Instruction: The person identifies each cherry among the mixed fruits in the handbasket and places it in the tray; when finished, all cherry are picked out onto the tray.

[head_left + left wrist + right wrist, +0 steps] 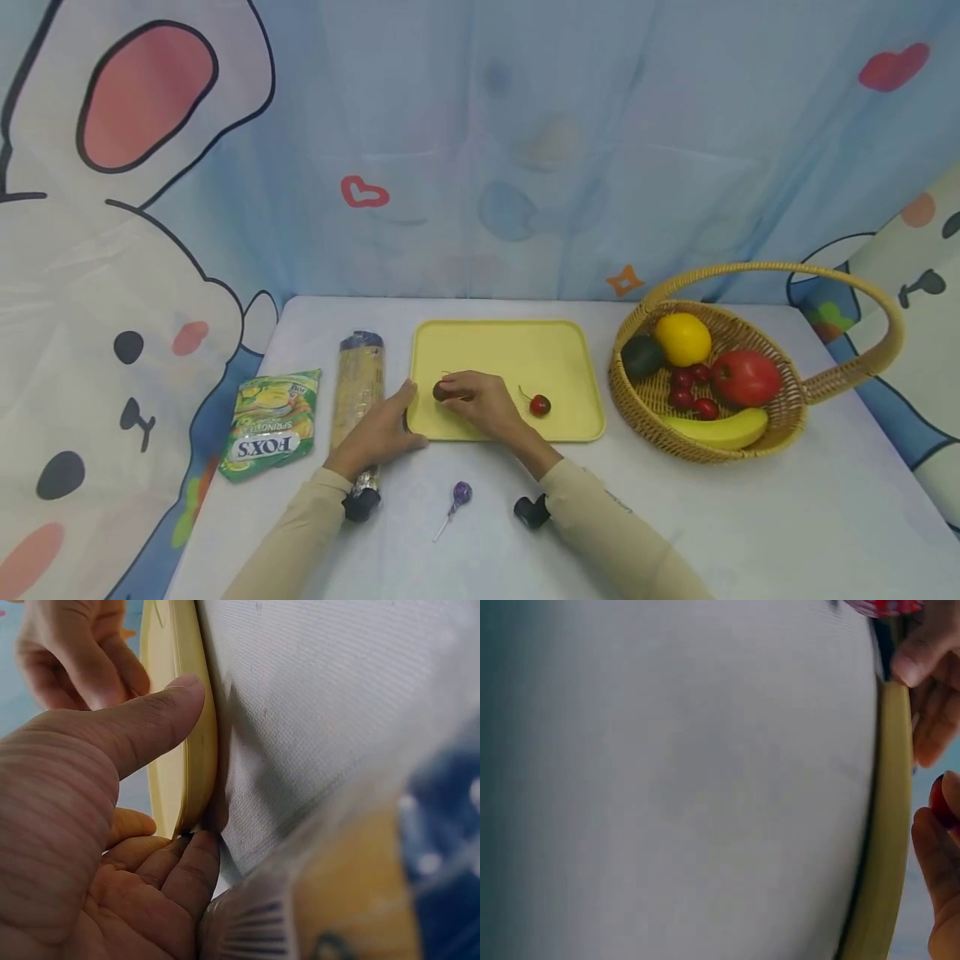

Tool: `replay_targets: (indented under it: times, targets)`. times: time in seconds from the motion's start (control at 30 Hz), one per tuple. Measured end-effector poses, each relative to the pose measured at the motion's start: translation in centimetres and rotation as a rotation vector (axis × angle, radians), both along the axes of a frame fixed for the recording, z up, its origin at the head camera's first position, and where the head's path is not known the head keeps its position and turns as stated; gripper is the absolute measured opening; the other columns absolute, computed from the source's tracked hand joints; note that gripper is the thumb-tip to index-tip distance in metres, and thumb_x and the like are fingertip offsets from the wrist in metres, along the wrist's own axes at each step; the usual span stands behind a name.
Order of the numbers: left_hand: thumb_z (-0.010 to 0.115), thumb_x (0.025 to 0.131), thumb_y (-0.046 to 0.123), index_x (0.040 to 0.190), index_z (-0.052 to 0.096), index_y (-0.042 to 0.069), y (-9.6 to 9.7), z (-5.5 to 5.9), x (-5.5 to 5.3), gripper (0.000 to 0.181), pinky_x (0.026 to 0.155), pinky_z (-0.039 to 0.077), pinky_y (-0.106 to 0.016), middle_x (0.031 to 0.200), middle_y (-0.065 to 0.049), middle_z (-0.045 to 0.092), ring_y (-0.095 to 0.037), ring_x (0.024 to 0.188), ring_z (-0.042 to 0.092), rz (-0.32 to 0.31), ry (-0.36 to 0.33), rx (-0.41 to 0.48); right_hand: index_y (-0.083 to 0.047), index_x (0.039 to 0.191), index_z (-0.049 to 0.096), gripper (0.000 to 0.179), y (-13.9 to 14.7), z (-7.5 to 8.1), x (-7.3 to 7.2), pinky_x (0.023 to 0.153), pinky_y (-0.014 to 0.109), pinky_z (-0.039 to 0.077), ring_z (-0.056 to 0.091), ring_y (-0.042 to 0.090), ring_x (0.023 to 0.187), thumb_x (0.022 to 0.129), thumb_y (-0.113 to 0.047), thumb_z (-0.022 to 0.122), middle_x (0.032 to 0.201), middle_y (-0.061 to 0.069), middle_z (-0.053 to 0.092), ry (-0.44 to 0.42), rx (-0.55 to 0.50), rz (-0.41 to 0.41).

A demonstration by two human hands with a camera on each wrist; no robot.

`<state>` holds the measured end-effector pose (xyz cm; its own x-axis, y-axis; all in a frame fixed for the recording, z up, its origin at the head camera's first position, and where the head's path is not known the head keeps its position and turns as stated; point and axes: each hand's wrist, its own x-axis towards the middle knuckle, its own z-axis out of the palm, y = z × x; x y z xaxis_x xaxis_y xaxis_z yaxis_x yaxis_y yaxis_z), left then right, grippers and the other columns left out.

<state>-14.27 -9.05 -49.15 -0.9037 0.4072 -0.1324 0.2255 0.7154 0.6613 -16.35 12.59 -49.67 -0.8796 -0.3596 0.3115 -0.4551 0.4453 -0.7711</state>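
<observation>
The person's right hand pinches a dark red cherry between thumb and fingertips, over the left part of the yellow tray. The left hand grips that tray at its near left corner, thumb on the near edge and fingers along the left side. The tray lies on a white worktop, backed by a blue cartoon curtain. A long wrapped packet and a green packet lie to the left, a fruit basket stands to the right, and a purple lollipop lies in front. The tray's long axis runs left to right. The second cherry points its stem away and leftward; the pinched one's stem is too faint to judge, I think.
</observation>
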Motion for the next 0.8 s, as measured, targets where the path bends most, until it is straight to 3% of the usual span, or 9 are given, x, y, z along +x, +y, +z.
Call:
replay_targets:
  times: [0.17,0.57,0.7,0.8]
  targets:
    - [0.082,0.082,0.024,0.152,0.030,-0.005,0.0,0.1,0.1,0.092,0.121,0.029,-0.047,0.160,-0.022,0.026,-0.038,0.146,0.032,-0.006,0.001,0.000,-0.002,0.104,0.077,0.026,-1.4,-0.9,-0.4,0.097,0.039,0.056,0.070,0.029,0.109,0.079,-0.006,0.081,0.112,0.012,0.075,0.019,0.094,0.028]
    - [0.082,0.082,0.024,0.152,0.030,-0.005,-0.2,0.1,0.4,0.092,0.121,0.030,-0.048,0.160,-0.022,0.026,-0.038,0.145,0.033,0.003,0.007,-0.002,-0.005,0.104,0.077,0.027,-1.9,-1.4,-0.1,0.102,0.040,0.054,0.068,0.028,0.113,0.077,-0.006,0.083,0.114,0.011,0.074,-0.003,0.174,0.057]
    - [0.082,0.082,0.026,0.153,0.030,-0.004,-0.2,0.1,0.3,0.093,0.121,0.030,-0.048,0.159,-0.021,0.027,-0.038,0.145,0.033,0.003,0.018,-0.005,-0.005,0.103,0.078,0.027,-1.1,-1.0,0.3,0.096,0.039,0.057,0.068,0.027,0.112,0.078,-0.010,0.083,0.115,0.011,0.074,0.035,0.192,0.035]
    - [0.082,0.081,0.026,0.152,0.030,-0.005,-0.1,0.2,0.2,0.094,0.121,0.029,-0.048,0.159,-0.022,0.028,-0.038,0.145,0.033,0.010,0.013,-0.002,-0.002,0.105,0.076,0.028,0.5,0.1,1.0,0.086,0.034,0.061,0.070,0.029,0.107,0.080,-0.011,0.082,0.120,0.015,0.071,0.029,0.123,0.014]
